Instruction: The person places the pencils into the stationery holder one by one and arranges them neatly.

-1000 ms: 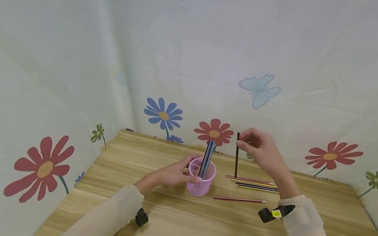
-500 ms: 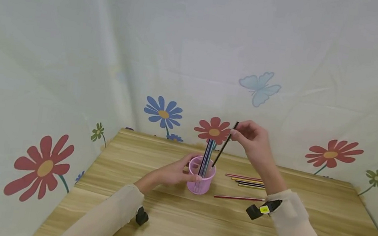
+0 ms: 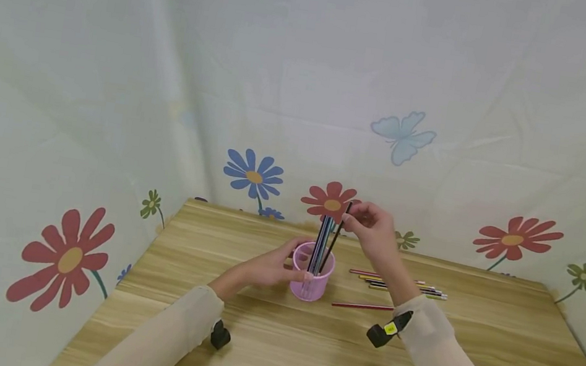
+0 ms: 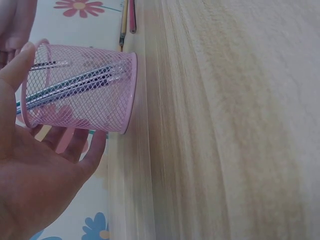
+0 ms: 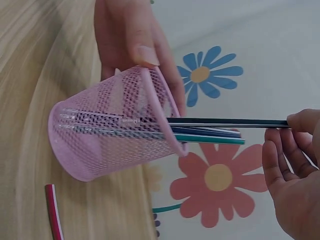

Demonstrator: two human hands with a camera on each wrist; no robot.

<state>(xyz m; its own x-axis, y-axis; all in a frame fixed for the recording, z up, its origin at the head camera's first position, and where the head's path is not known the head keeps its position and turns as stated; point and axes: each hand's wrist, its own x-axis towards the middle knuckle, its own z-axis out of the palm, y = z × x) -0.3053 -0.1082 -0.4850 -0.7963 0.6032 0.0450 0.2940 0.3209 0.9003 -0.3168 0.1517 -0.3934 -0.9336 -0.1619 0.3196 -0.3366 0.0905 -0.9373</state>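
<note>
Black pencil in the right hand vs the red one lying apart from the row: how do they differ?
Pose: the black pencil leans steeply, lower end inside the pink cup; the red pencil lies flat on the table.
Hold: the right hand pinches the black pencil; no hand holds the red pencil.
Shared: both are slim and straight.

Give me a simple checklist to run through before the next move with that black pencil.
1. Left hand steadying the pink cup: ok, thumb and fingers around it.
2. Right hand holding the black pencil: ok, pinched near its upper end.
3. Pencil's lower end inside the cup: ok.
4. Lower end at the cup's bottom: not ok, it is above it.
5. Room beside the other pencils: ok, apparently.
6. Firmness of the pinch: cannot tell.
</note>
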